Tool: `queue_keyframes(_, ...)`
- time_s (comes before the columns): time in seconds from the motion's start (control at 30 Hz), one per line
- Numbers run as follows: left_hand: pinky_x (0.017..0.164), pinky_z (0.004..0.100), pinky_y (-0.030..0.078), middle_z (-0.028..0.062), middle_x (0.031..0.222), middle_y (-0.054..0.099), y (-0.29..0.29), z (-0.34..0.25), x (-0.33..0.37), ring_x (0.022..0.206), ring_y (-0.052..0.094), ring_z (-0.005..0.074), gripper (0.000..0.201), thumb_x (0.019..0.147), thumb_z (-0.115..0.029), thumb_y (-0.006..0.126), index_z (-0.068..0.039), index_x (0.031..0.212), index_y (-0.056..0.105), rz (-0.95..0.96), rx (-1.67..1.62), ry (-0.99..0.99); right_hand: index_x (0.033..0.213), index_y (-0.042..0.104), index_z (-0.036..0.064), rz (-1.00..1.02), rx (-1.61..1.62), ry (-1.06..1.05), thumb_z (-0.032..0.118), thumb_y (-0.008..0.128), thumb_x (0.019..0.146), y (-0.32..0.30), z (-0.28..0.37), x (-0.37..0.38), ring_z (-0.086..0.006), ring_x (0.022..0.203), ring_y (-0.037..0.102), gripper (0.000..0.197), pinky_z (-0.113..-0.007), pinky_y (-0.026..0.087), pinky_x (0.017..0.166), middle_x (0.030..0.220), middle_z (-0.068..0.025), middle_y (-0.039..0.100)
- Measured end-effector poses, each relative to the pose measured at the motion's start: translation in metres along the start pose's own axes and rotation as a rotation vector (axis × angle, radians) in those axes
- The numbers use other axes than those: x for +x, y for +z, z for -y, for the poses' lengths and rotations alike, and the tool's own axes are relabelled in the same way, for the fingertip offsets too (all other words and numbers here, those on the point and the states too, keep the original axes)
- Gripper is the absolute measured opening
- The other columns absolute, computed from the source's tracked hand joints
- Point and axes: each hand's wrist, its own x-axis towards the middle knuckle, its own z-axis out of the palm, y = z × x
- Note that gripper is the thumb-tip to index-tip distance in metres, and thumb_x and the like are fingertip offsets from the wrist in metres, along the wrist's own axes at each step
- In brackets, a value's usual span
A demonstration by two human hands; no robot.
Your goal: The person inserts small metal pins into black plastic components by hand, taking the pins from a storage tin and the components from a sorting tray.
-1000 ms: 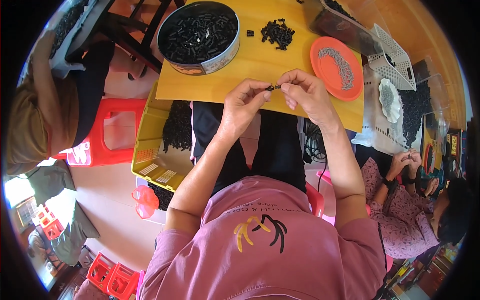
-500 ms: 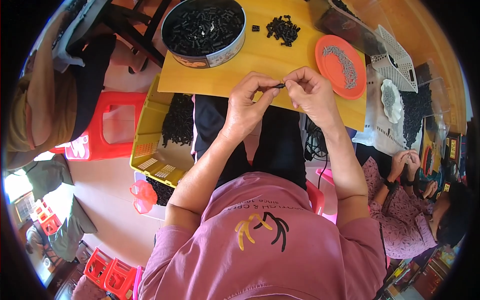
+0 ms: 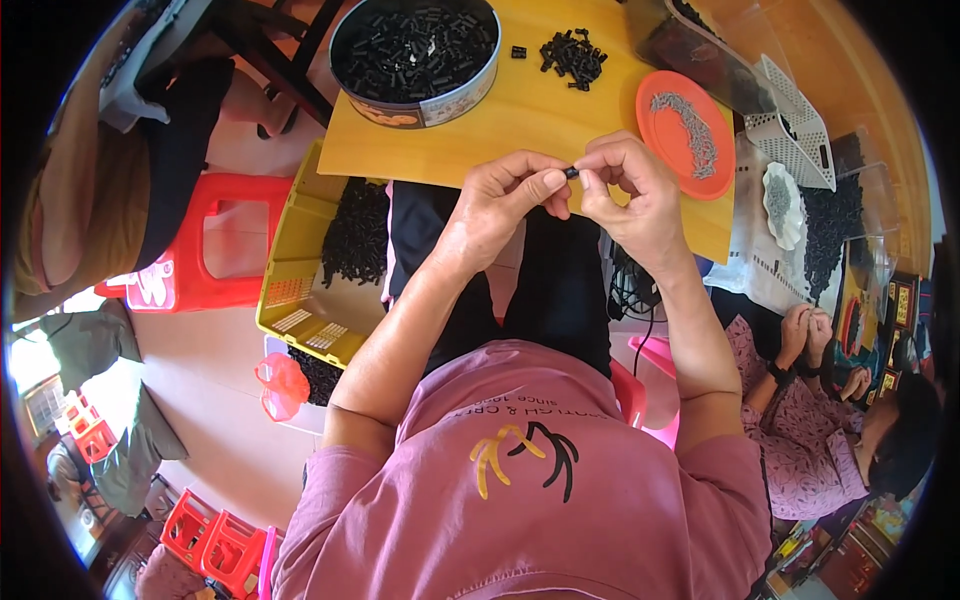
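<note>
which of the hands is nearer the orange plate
Right. The right hand is close to the orange plate, at its lower left; the left hand is farther left.

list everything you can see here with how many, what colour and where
table: 1, yellow, ahead
round tin: 1, printed outside, table's left
black pieces: uncounted, black, in round tin
loose pile: 1, black, table's far side
plate: 1, orange-red, table's right
bits: uncounted, grey, on plate
clear bin: 1, transparent, upper right
perforated basket: 1, white, beside clear bin
scalloped dish: 1, white, right of table
crate: 1, yellow, below table's left
plastic bag: 1, red, near crate
stools: several, red, left side
co-workers: at least 2, brown and patterned tops, both sides
small part: 1, black, upper centre
shirt: 1, pink, lower centre
left hand: 1, bare, pinching small part
right hand: 1, bare, fingertips at small part
</note>
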Motion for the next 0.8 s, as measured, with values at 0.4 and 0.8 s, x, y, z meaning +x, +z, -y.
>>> queue_keyframes(0.4, 0.071, 0.0244, 0.050, 0.0037, 0.086, 0.065, 0.005, -0.010, -0.004, 0.077, 0.062, 0.0093, 0.017, 0.092, -0.011, 0.066, 0.002, 0.103, 0.065, 0.032, 0.234, -0.003, 0.088, 0.059, 0.0019, 0.305, -0.053, -0.065, -0.010, 0.064, 0.074, -0.027, 0.008, 0.009, -0.0112, 0.066, 0.057, 0.018, -0.026, 0.048, 0.060, 0.083, -0.0038, 0.058)
queue_keyframes(0.8, 0.080, 0.0277, 0.051, 0.0079, 0.097, 0.063, 0.006, 0.003, -0.003, 0.086, 0.063, 0.0145, 0.016, 0.087, -0.005, 0.069, 0.000, 0.102, 0.067, -0.113, 0.272, 0.117, 0.107, 0.060, -0.0016, 0.024, 0.399, 0.374, 0.022, 0.064, 0.094, -0.009, -0.018, -0.017, -0.0089, 0.068, 0.057, 0.028, -0.023, 0.048, 0.060, 0.085, -0.0028, 0.061)
